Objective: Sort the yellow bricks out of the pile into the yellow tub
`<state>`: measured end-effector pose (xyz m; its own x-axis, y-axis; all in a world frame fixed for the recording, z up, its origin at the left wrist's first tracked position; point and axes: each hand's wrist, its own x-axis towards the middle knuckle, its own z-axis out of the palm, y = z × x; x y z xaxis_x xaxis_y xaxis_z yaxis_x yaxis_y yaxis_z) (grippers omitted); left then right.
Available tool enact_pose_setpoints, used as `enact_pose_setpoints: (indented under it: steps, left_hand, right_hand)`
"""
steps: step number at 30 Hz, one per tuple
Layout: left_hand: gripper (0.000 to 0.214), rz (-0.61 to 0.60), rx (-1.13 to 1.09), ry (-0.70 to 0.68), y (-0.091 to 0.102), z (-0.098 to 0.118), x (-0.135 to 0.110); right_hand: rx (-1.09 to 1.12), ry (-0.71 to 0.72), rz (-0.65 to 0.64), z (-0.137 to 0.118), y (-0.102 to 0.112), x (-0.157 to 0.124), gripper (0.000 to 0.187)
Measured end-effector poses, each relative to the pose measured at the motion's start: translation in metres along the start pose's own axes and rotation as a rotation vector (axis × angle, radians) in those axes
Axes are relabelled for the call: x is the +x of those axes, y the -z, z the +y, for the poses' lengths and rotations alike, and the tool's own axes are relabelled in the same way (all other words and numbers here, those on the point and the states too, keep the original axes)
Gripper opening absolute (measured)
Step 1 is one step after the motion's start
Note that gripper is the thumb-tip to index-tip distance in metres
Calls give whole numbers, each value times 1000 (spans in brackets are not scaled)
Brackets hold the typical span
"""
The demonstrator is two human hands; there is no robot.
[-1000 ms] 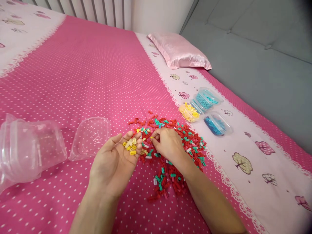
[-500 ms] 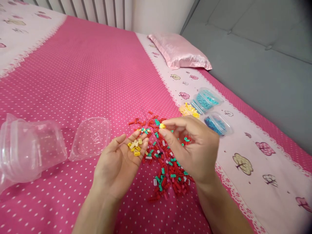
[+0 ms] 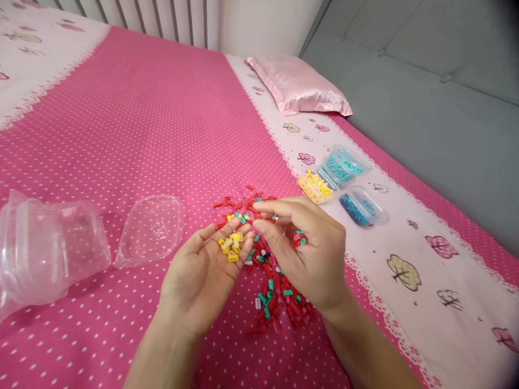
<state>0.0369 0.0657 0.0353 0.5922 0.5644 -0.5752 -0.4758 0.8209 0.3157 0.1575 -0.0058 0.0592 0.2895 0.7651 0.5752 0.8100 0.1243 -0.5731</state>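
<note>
My left hand lies palm up and cupped, with several small yellow bricks resting on its fingers. My right hand hovers just to the right of it, thumb and forefinger apart at the left fingertips, with nothing visible between them. Under and around both hands, a loose pile of tiny red, teal and white bricks is spread on the pink dotted bedsheet.
Three small clear tubs stand to the right: one with yellow bricks, one teal, one blue. A clear lid and a big clear container on its side lie at the left. A pink pillow lies at the back.
My right hand picked a yellow brick out of the pile, carried it left to my left palm and let it go. The left hand stayed almost still.
</note>
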Motion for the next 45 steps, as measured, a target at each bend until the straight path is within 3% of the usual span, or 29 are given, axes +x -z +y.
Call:
enact_pose_setpoints:
  steps: [3, 8, 13, 15, 21, 37, 41, 45]
  left_hand:
    - [26, 44, -14, -23, 2, 2, -1]
    - [25, 108, -64, -102, 6, 9, -1]
    - [25, 119, -93, -133, 8, 11, -1]
    - [25, 120, -94, -135, 8, 12, -2]
    - [25, 133, -88, -149, 7, 12, -1]
    - [23, 145, -91, -145, 8, 12, 1]
    - [25, 141, -88, -144, 8, 11, 1]
    - [26, 136, -67, -127, 7, 10, 1]
  right_hand:
    - [-49, -92, -39, 19, -11, 3, 20]
    - [-193, -173, -240, 50, -34, 3, 23]
    - [-290, -139, -428, 58, -51, -3, 27]
    - [-332, -135, -446, 58, -54, -6, 29]
    - [-431, -178, -384, 62, -56, -9, 26]
    - [-301, -247, -239, 66, -47, -2, 22]
    - [-225, -206, -121, 61, -37, 3, 18]
    - [-81, -79, 93, 40, -20, 5, 14]
